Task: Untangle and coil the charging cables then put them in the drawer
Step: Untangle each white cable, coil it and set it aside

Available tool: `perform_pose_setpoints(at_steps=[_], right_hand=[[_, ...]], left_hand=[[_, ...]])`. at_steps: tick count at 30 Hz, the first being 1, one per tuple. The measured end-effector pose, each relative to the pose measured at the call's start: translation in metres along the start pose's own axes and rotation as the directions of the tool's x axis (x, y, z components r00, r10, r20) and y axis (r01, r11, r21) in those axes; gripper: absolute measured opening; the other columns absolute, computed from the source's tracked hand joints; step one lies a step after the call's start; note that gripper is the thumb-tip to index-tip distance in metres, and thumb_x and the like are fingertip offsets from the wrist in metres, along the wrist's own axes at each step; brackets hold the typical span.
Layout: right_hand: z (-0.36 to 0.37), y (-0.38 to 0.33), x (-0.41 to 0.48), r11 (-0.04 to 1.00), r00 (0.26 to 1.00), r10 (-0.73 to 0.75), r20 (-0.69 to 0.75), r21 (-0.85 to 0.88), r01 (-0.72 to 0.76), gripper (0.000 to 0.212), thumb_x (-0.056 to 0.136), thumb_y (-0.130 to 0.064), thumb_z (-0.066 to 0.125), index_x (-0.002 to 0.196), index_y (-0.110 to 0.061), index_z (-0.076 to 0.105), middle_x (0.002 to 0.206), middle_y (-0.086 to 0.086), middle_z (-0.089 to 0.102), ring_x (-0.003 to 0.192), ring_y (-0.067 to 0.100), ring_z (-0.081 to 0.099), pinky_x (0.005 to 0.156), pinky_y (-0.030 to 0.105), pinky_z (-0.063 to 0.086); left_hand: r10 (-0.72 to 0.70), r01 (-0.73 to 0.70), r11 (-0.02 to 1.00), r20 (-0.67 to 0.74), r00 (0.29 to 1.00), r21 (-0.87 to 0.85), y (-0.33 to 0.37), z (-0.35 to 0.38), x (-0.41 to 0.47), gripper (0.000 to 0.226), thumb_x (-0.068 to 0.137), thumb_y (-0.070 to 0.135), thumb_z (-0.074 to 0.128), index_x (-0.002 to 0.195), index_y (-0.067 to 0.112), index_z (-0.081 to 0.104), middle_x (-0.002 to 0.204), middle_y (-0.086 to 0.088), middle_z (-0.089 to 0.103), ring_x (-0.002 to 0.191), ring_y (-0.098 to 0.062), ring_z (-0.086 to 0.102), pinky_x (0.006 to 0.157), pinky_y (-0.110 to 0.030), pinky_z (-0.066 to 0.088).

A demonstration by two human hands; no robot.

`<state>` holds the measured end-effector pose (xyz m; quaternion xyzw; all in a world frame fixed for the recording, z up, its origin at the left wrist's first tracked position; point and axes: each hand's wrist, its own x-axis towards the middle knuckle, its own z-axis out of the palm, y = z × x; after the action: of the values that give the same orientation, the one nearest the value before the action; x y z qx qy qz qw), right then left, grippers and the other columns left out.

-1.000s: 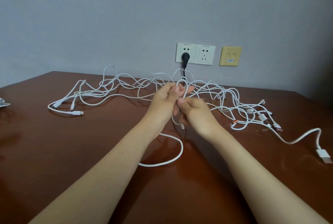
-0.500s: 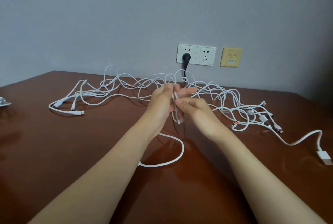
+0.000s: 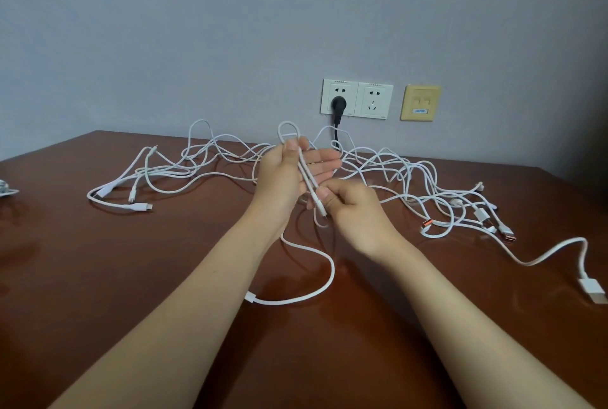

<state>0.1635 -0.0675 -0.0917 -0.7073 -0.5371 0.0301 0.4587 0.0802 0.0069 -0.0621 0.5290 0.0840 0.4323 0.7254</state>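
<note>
Above the middle of the brown table [image 3: 98, 277], a white cable [image 3: 308, 180] is held doubled between both hands. It is pinned by the thumb of the left hand [image 3: 286, 175] against that hand's outstretched fingers, and a narrow loop is left standing above the thumb. Lower down, near its small plug, it is pinched between thumb and forefinger of the right hand [image 3: 358, 211], the other fingers being curled. From under the hands a white strand, apparently the same cable, is seen to drop to the tabletop and curve round to a connector [image 3: 250, 296] beside the left forearm. Behind the hands a tangle of white cables [image 3: 394, 171] is spread across the table, partly hidden by them, with plugs lying loose at both ends. One large USB plug [image 3: 592, 292] lies near the right edge. On the wall a double socket [image 3: 375, 101] holding a black plug [image 3: 337, 104] and a yellow wall plate [image 3: 420, 102] are mounted.
</note>
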Motion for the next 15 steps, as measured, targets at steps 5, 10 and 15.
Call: perform_pose_setpoints(at_steps=[5, 10, 15], right_hand=[[0.001, 0.0, 0.0, 0.997, 0.999, 0.038, 0.006, 0.07, -0.038, 0.045, 0.094, -0.014, 0.047, 0.054, -0.03, 0.061, 0.057, -0.004, 0.059, 0.063, 0.013, 0.053, 0.072, 0.033, 0.041], [0.005, 0.002, 0.001, 0.992, 0.999, 0.027, 0.025, 0.121, -0.03, 0.041, 0.093, -0.017, 0.048, 0.057, -0.028, 0.064, 0.066, -0.006, 0.065, 0.065, 0.009, 0.057, 0.068, 0.027, 0.042], [0.001, -0.002, -0.001, 0.982, 0.998, 0.003, 0.061, 0.188, -0.015, 0.035, 0.096, -0.019, 0.049, 0.067, -0.016, 0.067, 0.06, 0.003, 0.06, 0.056, 0.007, 0.049, 0.063, 0.026, 0.036]], left_hand=[[0.01, -0.014, 0.992, 0.034, 0.999, 0.126, -0.003, 0.008, -0.008, 0.033, 0.103, 0.017, 0.02, 0.077, 0.013, 0.039, 0.088, -0.016, 0.066, 0.07, -0.014, 0.066, 0.043, -0.01, 0.044], [-0.009, 0.009, 0.991, -0.001, 1.0, 0.137, -0.006, 0.006, -0.006, 0.033, 0.104, 0.017, 0.019, 0.077, 0.013, 0.039, 0.047, 0.003, 0.06, 0.047, -0.008, 0.063, 0.032, -0.007, 0.031], [-0.014, 0.016, 0.999, -0.082, 0.997, 0.032, -0.012, 0.006, 0.0, 0.035, 0.104, 0.017, 0.02, 0.076, 0.013, 0.04, 0.035, 0.011, 0.033, 0.029, -0.004, 0.037, 0.051, -0.019, 0.051]])
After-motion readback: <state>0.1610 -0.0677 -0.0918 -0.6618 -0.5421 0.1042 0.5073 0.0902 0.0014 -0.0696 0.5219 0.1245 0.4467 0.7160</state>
